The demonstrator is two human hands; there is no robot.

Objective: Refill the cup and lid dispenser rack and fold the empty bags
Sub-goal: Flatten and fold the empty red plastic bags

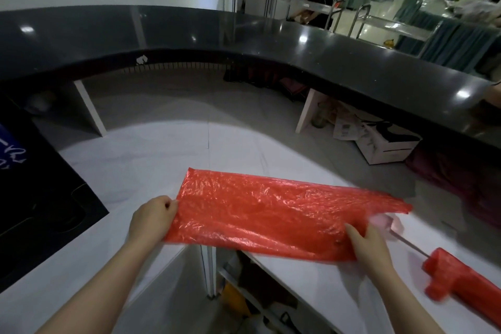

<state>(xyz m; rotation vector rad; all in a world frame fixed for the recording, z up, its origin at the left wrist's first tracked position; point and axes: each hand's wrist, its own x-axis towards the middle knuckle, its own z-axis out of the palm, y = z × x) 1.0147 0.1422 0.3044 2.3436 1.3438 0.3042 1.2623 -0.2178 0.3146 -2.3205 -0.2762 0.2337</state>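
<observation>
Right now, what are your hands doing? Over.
Left hand and right hand pinch flat red plastic bag. Rolled red plastic bundle lies apart, right. Nothing blocking.

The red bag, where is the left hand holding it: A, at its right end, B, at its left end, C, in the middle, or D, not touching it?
B: the left hand pinches the left end of the red bag, while the right hand holds near its right end.

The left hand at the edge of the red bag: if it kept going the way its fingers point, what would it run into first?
The left hand points right, pinching the short edge of the red bag. Going straight on, it would slide across the bag itself, probably reaching the right hand holding the far end. Depth is hard to judge.
</observation>
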